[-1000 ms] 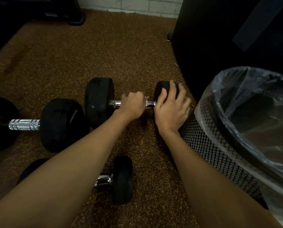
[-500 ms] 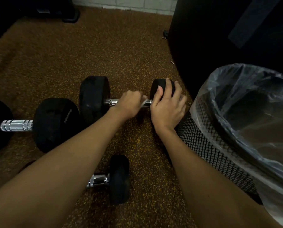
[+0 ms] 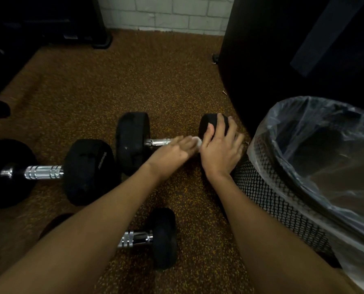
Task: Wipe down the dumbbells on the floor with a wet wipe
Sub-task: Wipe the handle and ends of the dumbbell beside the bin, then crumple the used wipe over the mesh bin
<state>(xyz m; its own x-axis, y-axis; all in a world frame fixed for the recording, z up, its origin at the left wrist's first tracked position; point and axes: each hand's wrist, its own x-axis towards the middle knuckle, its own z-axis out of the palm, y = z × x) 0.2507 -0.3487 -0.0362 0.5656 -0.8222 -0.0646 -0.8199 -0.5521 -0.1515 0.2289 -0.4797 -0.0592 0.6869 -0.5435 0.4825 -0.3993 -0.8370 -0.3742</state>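
far dumbbell (image 3: 132, 143) on the floor at twelve o'clock of the person, long axis running nine to three o'clock. right hand (image 3: 221, 149) grips its three o'clock head, fingers draped over the top, thumb on the inner face. left hand (image 3: 174, 151) lies on the chrome handle (image 3: 157, 142), wet wipe (image 3: 198, 141) showing white at its fingertips; blur hides whether those fingers curl or press flat. the left hand is nearer the bare handle, which lies toward nine o'clock; the next stroke likely runs that way.
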